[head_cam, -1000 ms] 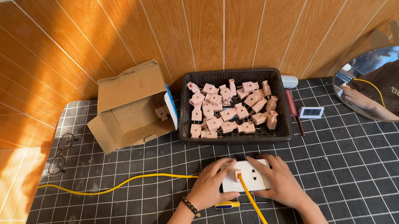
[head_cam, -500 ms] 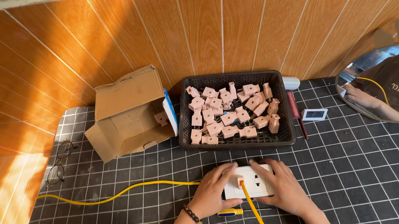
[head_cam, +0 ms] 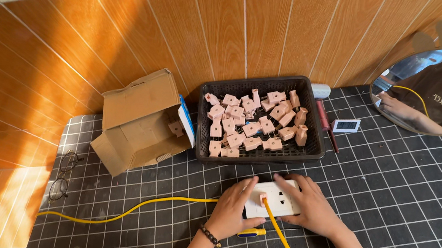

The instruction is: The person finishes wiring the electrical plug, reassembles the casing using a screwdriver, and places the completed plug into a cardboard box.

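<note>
Both hands are gripping a white socket block [head_cam: 277, 199], the left hand [head_cam: 233, 211] and right hand [head_cam: 311, 209] hiding its edges. A yellow cable [head_cam: 127, 213] is running off-frame across the black gridded mat [head_cam: 416, 207], beneath orange wall panels [head_cam: 132, 31].

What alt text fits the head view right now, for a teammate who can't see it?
Both hands, left hand and right hand, rest on a white socket block on a black gridded mat, with a yellow cable running left. Behind sit a black basket of pink plug parts, an open cardboard box and a round mirror.

Both hands, left [head_cam: 233, 208] and right [head_cam: 311, 206], lie palm-down close together, forearms angled inward.
</note>
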